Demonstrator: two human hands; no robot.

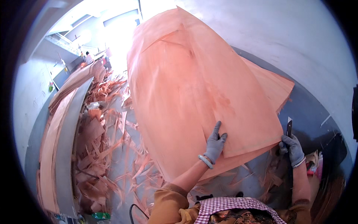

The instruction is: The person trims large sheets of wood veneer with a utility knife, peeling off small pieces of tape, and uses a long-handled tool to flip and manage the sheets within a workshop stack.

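Observation:
A large sheet of reddish wood veneer (175, 93) spreads out before me, with a torn, lifted patch near its far end and a split running toward my left hand. My left hand (214, 146), in a grey glove, lies on the sheet beside that split. Its index finger is stretched forward and the thumb stands apart. At the sheet's near right corner, my gloved right hand (292, 149) is closed around a dark utility knife (289, 128), its blade pointing up and away from me. Another veneer layer (246, 158) shows under the near edge.
More veneer (272, 84) sticks out at the far right. To the left stands a long stack of veneer sheets (52, 168) beside a grey board (65, 149). Torn veneer scraps (97, 164) litter the floor. A pale wall (291, 41) rises on the right.

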